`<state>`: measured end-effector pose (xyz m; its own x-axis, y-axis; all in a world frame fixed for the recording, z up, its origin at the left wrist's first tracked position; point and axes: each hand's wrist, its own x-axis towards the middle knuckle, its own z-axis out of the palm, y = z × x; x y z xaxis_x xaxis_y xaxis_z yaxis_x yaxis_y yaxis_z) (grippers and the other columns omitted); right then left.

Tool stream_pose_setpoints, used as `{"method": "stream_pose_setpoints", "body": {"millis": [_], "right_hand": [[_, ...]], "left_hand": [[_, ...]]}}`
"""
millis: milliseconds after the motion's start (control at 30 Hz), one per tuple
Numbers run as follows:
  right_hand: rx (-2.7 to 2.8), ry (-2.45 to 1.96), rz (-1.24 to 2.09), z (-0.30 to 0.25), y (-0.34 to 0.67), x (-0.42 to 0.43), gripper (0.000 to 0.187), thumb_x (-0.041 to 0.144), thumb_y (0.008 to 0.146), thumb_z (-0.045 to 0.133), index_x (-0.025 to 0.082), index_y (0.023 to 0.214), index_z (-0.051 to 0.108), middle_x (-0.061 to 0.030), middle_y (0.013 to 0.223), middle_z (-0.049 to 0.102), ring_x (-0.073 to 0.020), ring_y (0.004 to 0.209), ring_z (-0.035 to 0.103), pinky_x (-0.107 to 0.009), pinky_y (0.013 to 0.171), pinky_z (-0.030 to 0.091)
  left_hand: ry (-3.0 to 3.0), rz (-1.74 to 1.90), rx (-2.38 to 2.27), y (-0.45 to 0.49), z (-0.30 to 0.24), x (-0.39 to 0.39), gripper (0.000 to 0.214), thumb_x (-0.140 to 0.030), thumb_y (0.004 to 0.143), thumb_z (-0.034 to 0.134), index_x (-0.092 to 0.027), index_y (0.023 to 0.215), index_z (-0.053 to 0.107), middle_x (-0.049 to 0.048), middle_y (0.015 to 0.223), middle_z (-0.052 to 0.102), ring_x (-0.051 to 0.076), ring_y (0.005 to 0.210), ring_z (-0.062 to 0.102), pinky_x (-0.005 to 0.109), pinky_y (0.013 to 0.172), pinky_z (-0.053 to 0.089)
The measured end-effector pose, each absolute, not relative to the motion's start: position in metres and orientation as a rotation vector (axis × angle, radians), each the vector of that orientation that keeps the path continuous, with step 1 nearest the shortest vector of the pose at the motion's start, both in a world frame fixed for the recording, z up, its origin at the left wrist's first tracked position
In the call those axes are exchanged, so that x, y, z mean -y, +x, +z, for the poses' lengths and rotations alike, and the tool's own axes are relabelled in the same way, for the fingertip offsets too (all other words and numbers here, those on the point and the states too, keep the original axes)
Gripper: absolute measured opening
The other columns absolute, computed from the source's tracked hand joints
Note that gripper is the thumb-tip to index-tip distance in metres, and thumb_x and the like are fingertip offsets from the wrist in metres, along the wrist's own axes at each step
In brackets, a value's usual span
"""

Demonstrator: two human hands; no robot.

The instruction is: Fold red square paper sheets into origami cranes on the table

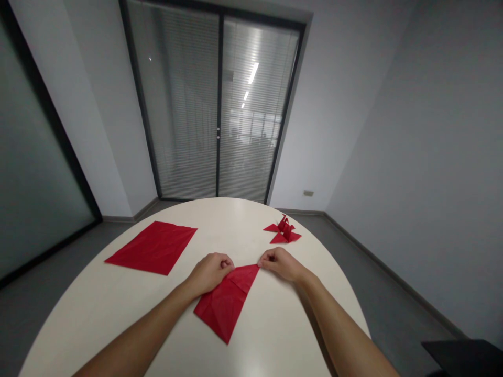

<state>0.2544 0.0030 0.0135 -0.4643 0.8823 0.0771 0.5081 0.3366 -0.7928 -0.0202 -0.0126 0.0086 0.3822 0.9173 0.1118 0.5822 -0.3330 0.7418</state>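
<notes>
A creased sheet of red paper (226, 306), partly folded, lies on the table in front of me with one corner toward me. My left hand (212, 269) is closed at its upper left edge, thumb and fingertips against the paper. Across from it, my right hand (281, 263) pinches the upper right corner. The left hand and wrist cover part of the paper's left side. Beyond my right hand stands a folded red origami crane (285, 230). To the left, a flat red square of paper (153, 248) with faint creases rests apart from both hands.
The round white table (251, 214) has its far edge just beyond the crane. A glass door (220, 104) with blinds stands behind it. A dark flat object (463, 353) is at the lower right, beside the table.
</notes>
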Motion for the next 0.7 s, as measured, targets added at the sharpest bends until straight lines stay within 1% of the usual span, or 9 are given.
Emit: {"method": "stream_pose_setpoints", "body": {"millis": [133, 200, 267, 300, 367, 433, 533, 700], "right_hand": [[2.123, -1.321, 0.637, 0.013, 0.251, -0.005, 0.025, 0.037, 0.09, 0.063, 0.017, 0.08, 0.074, -0.0042, 0.072, 0.07, -0.0172, 0.063, 0.056, -0.027, 0.058, 0.038], [2.125, -1.339, 0.469, 0.015, 0.243, -0.004, 0.021, 0.032, 0.091, 0.061, 0.017, 0.086, 0.075, -0.0065, 0.079, 0.073, -0.0182, 0.066, 0.059, -0.028, 0.061, 0.041], [2.143, -1.295, 0.387, 0.02, 0.232, 0.001, 0.022, 0.032, 0.093, 0.059, 0.018, 0.099, 0.075, -0.0079, 0.091, 0.074, -0.0186, 0.07, 0.061, -0.03, 0.066, 0.045], [2.18, -1.233, 0.364, 0.023, 0.226, 0.005, 0.023, 0.032, 0.094, 0.059, 0.019, 0.106, 0.074, -0.0084, 0.097, 0.074, -0.0191, 0.075, 0.063, -0.031, 0.07, 0.047], [2.284, -1.057, 0.342, 0.028, 0.214, 0.012, 0.024, 0.03, 0.095, 0.059, 0.021, 0.113, 0.073, -0.0098, 0.11, 0.073, -0.0224, 0.096, 0.065, -0.034, 0.087, 0.049], [2.404, -0.922, 0.352, 0.03, 0.205, 0.018, 0.031, 0.03, 0.096, 0.059, 0.023, 0.125, 0.069, -0.01, 0.123, 0.07, -0.0244, 0.114, 0.062, -0.038, 0.101, 0.045], [2.49, -0.895, 0.357, 0.025, 0.2, 0.02, 0.034, 0.032, 0.096, 0.06, 0.024, 0.128, 0.068, -0.0107, 0.127, 0.069, -0.0255, 0.117, 0.062, -0.04, 0.104, 0.045], [2.441, -0.987, 0.337, 0.015, 0.206, 0.014, 0.036, 0.029, 0.095, 0.06, 0.023, 0.13, 0.067, -0.0116, 0.129, 0.068, -0.0269, 0.123, 0.059, -0.042, 0.106, 0.045]], "left_hand": [[1.98, 0.741, -1.34, -0.025, 0.0, 0.007, 0.022, -0.031, 0.082, 0.057, -0.019, 0.08, 0.075, 0.0056, 0.077, 0.075, 0.02, 0.068, 0.064, 0.027, 0.062, 0.039], [1.941, 0.771, -1.393, -0.027, -0.004, 0.004, 0.02, -0.03, 0.082, 0.057, -0.019, 0.08, 0.074, 0.0041, 0.072, 0.072, 0.019, 0.065, 0.062, 0.026, 0.06, 0.037], [1.908, 0.813, -1.457, -0.028, -0.005, 0.002, 0.018, -0.027, 0.081, 0.058, -0.019, 0.081, 0.073, 0.0021, 0.067, 0.069, 0.018, 0.062, 0.061, 0.026, 0.058, 0.036], [1.904, 0.827, -1.487, -0.029, -0.004, 0.002, 0.016, -0.026, 0.081, 0.058, -0.019, 0.083, 0.073, 0.0013, 0.066, 0.068, 0.017, 0.062, 0.06, 0.025, 0.057, 0.036], [1.927, 0.829, -1.554, -0.028, -0.001, 0.003, 0.016, -0.024, 0.081, 0.059, -0.02, 0.087, 0.073, 0.0006, 0.067, 0.068, 0.017, 0.063, 0.061, 0.025, 0.058, 0.035], [1.972, 0.794, -1.615, -0.027, 0.003, 0.005, 0.016, -0.023, 0.082, 0.059, -0.022, 0.09, 0.073, 0.0007, 0.07, 0.069, 0.018, 0.066, 0.062, 0.025, 0.058, 0.034], [1.994, 0.786, -1.636, -0.025, 0.006, 0.008, 0.016, -0.025, 0.082, 0.06, -0.024, 0.092, 0.073, 0.0012, 0.077, 0.072, 0.018, 0.07, 0.064, 0.026, 0.061, 0.035], [1.86, 0.972, -1.363, -0.023, 0.001, 0.005, 0.018, -0.032, 0.082, 0.06, -0.02, 0.087, 0.072, 0.0045, 0.083, 0.073, 0.02, 0.075, 0.066, 0.028, 0.069, 0.045]]}}
